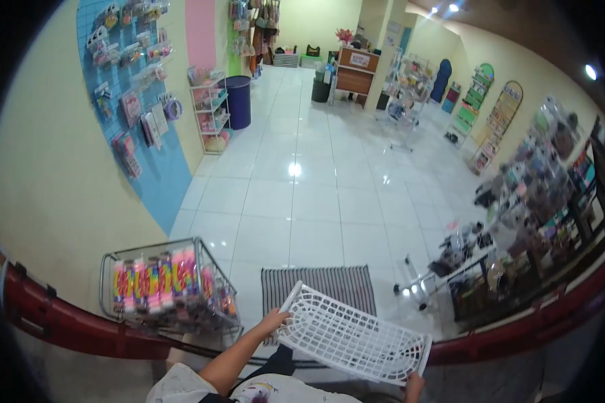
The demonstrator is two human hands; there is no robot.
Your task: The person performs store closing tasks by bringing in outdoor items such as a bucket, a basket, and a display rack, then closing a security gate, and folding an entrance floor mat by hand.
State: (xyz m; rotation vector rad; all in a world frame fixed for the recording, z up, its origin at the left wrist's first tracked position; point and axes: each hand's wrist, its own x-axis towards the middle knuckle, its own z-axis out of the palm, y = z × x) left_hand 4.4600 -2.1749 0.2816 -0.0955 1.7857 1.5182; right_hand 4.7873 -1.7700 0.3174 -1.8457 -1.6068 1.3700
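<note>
A white plastic lattice rack shelf (353, 332) is held out in front of my body, tilted with its right end lower. My left hand (274, 322) is closed on its left end. At the lower right corner, my right hand (414, 386) grips the other end, partly cut off by the bottom of the view. Beneath the shelf lies a black-and-white striped doormat (316, 282). To the left of my left hand stands a wire basket rack (198, 269) filled with colourful packaged items.
Dark red door frame parts (87, 329) flank the entrance. White floor tiles (282, 201) stretch ahead. A blue pegboard (141, 168) with hanging goods covers the left wall, near a purple bin (238, 101). Display racks (517, 201) line the right side; a wooden counter (356, 70) stands at the back.
</note>
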